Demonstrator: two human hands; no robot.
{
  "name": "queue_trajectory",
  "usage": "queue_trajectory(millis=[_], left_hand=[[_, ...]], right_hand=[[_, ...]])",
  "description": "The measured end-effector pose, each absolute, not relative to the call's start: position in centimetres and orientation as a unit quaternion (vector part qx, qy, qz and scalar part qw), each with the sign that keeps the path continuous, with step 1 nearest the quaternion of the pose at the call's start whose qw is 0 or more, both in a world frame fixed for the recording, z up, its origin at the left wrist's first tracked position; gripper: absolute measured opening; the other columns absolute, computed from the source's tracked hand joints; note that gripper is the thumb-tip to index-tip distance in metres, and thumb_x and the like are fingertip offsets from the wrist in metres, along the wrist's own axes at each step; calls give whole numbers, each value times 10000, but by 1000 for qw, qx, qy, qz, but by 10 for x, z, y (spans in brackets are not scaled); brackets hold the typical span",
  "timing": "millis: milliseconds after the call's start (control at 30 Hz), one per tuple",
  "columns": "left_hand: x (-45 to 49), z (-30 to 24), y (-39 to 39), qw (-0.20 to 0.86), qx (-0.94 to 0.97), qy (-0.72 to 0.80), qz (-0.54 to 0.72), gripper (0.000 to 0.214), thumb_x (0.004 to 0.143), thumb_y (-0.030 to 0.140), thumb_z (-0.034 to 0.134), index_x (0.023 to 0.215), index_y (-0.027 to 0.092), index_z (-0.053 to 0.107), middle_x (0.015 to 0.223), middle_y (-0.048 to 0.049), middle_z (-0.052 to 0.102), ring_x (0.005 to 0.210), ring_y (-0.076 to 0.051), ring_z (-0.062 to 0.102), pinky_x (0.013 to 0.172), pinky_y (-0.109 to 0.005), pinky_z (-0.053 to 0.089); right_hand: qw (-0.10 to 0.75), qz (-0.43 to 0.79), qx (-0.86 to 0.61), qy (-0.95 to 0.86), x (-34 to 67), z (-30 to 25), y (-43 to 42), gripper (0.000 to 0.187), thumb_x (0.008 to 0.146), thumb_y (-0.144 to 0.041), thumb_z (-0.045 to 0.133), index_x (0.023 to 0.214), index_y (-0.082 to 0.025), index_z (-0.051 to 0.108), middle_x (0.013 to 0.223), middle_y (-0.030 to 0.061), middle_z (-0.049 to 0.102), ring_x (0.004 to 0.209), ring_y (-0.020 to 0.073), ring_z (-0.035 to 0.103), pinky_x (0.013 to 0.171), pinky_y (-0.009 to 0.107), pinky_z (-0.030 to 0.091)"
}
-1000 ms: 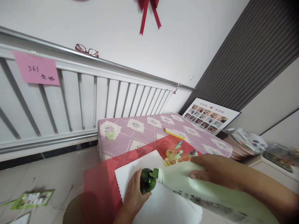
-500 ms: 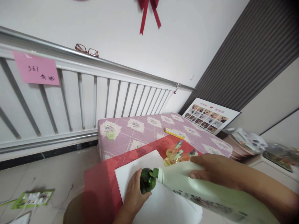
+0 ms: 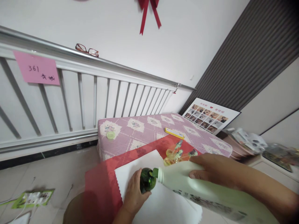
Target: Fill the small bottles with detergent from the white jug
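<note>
My left hand (image 3: 135, 194) is wrapped round a small round green bottle (image 3: 147, 180), tilted so its mouth faces right. In my right hand (image 3: 205, 168) is a large pale green jug (image 3: 210, 193) with printing on its side, gripped by its handle and tipped to the left. The jug's green spout (image 3: 155, 172) meets the green bottle's mouth. Whether liquid is flowing I cannot tell. Under both lies a white scallop-edged sheet (image 3: 140, 161) on a red cloth (image 3: 102, 177). Just behind the jug stand several small yellow and orange bottles (image 3: 173, 155) with pump tops.
A pale green cap (image 3: 110, 135) and a yellow-and-white narrow pack (image 3: 174, 133) lie on the purple patterned cover (image 3: 126, 140). Behind runs a white radiator (image 3: 100, 90), with glasses (image 3: 87, 50) on its pipe. A power strip (image 3: 34, 198) sits on the floor at left.
Almost nothing differs. Both hands, the green bottle and the jug keep the same positions, with the spout still at the bottle's mouth.
</note>
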State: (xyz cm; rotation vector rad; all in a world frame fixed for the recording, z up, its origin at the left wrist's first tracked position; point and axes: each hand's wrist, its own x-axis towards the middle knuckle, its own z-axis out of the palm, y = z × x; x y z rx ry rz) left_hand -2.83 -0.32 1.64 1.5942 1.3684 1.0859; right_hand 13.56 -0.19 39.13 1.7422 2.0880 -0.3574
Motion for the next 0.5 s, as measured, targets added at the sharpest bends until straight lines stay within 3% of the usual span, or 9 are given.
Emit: queue_trajectory(millis=[500], left_hand=[[-30, 22, -3, 390, 627, 538, 407, 929, 625, 226, 661, 1485, 129, 325, 1550, -158, 453, 1444, -293, 397, 1230, -470, 292]], right_hand=[[194, -129, 621, 749, 138, 389, -2, 400, 873, -506, 510, 1037, -196, 702, 1114, 166, 750, 1032, 387, 682, 865, 492, 490]])
